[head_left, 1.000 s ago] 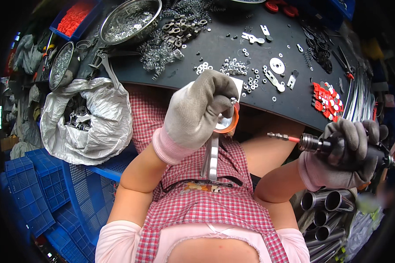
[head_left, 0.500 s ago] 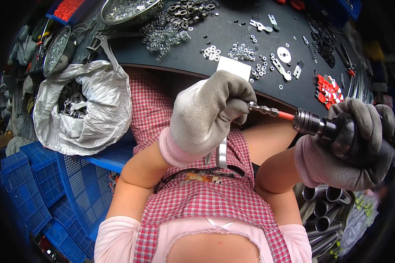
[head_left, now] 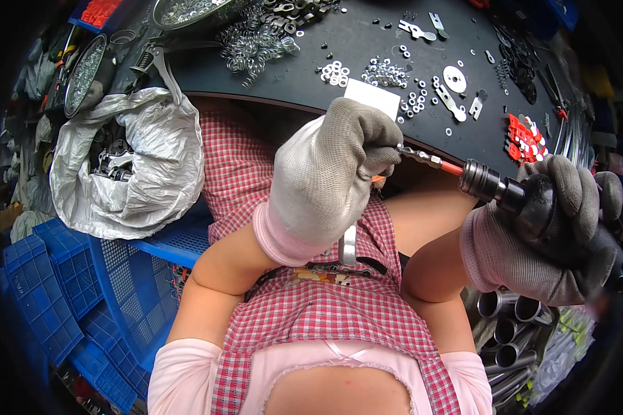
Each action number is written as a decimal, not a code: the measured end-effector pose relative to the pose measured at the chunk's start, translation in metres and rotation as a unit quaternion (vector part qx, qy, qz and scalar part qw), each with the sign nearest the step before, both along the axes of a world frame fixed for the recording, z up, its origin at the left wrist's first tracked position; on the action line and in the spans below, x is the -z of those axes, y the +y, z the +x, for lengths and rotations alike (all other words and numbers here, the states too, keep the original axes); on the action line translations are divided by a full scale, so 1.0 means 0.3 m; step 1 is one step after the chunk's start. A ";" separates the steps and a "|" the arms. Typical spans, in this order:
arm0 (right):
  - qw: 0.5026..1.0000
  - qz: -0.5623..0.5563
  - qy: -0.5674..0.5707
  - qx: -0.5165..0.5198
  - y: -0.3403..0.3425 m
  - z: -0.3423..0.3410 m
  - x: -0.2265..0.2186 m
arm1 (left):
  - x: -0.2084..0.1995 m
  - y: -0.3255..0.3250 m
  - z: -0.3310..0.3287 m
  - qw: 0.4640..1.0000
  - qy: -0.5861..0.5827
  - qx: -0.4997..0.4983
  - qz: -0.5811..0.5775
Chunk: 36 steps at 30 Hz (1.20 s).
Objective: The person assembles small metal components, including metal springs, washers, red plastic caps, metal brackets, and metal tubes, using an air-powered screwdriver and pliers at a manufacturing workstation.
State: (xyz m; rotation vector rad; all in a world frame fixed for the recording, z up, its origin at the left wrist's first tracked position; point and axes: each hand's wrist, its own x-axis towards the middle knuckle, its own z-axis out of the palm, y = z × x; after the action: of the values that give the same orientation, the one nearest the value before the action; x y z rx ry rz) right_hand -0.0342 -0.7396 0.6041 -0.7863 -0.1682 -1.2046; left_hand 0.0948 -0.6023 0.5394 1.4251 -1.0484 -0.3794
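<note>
My left hand (head_left: pixel 329 173), in a grey-and-white work glove, is closed with thumb and fingers pinched together. At those fingertips is the tip of a driver bit (head_left: pixel 422 156); whatever sits between glove and tip is hidden. Below the wrist side of that hand a silver metal strip (head_left: pixel 348 246) shows over the apron; I cannot tell whether it belongs to the held piece. My right hand (head_left: pixel 561 228), gloved alike, wraps round a black power screwdriver (head_left: pixel 491 184). Its red-shanked bit points left toward the left hand.
On the dark table (head_left: pixel 311 83) lie springs (head_left: pixel 256 52), washers (head_left: pixel 336 73), flat metal plates (head_left: pixel 450 104), red-and-white pieces (head_left: pixel 525 138) and a white card (head_left: pixel 372 98). A white sack (head_left: pixel 128 166) of metal parts stands left, near blue crates (head_left: pixel 48 290). Metal tubes (head_left: pixel 509 332) lie lower right.
The bit's tip and my left fingertips have shifted slightly to the right, with the bit still against them. Both hands keep their grips. The table's contents have moved a little in view.
</note>
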 end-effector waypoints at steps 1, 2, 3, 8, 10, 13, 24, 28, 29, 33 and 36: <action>0.999 -0.009 0.027 0.028 -0.002 -0.003 0.004 | 0.002 0.001 -0.001 1.000 0.001 0.000 0.002; 0.997 -0.017 0.054 0.055 -0.002 -0.006 0.009 | 0.005 0.002 -0.003 0.998 -0.056 -0.022 0.020; 0.997 -0.016 0.055 0.054 0.010 -0.001 0.016 | 0.008 0.001 -0.001 0.992 -0.115 -0.044 0.037; 0.996 0.040 0.068 -0.030 0.046 0.018 0.047 | 0.053 -0.012 -0.013 0.999 0.039 -0.022 -0.003; 0.995 0.049 0.067 -0.054 0.049 0.013 0.059 | 0.066 -0.015 -0.020 0.980 0.168 0.000 -0.109; 0.997 0.073 -0.001 -0.026 0.038 0.016 0.101 | 0.154 -0.008 0.004 0.978 0.107 0.029 -0.176; 0.981 -0.085 0.170 -0.049 0.053 0.020 0.266 | 0.240 -0.029 0.004 0.990 -0.105 -0.055 0.070; 0.953 -0.104 0.285 -0.014 0.071 0.076 0.210 | 0.253 -0.040 0.014 0.983 -0.148 -0.068 0.089; 0.941 -0.137 0.307 -0.034 0.063 0.083 0.200 | 0.256 -0.041 0.013 0.984 -0.143 -0.070 0.082; 0.905 -0.057 0.344 0.245 0.117 0.202 0.221 | 0.268 -0.040 0.011 0.983 -0.152 -0.084 0.062; 0.970 0.028 0.238 0.029 0.111 0.220 0.196 | 0.274 -0.043 0.010 0.984 -0.147 -0.092 0.052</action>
State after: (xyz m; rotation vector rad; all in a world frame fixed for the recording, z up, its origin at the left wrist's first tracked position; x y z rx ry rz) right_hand 0.0317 -0.7062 0.5452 -1.0123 0.2843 -1.0383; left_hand 0.0980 -0.6153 0.4573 1.6921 -1.1336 -0.0909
